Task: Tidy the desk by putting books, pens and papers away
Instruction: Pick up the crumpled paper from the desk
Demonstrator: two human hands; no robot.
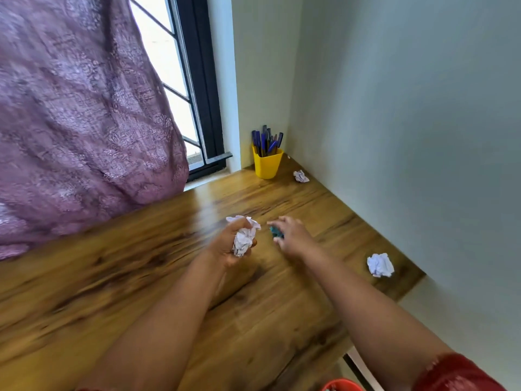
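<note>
My left hand (229, 246) grips crumpled white paper (244, 238) above the middle of the wooden desk (141, 277). My right hand (291, 238) reaches over a small teal crumpled scrap (276, 232), fingers extended, touching or just above it. Another white paper ball (380, 265) lies near the desk's right edge. A smaller paper ball (301, 176) sits by the wall at the far corner. A yellow cup (267, 164) holding several blue pens (266, 139) stands in that corner.
A purple curtain (79, 108) hangs over the desk's left side beside a dark-framed window (197, 80). Pale walls (408, 108) close the back and right. A red container rim (341, 385) shows below the desk's front right edge.
</note>
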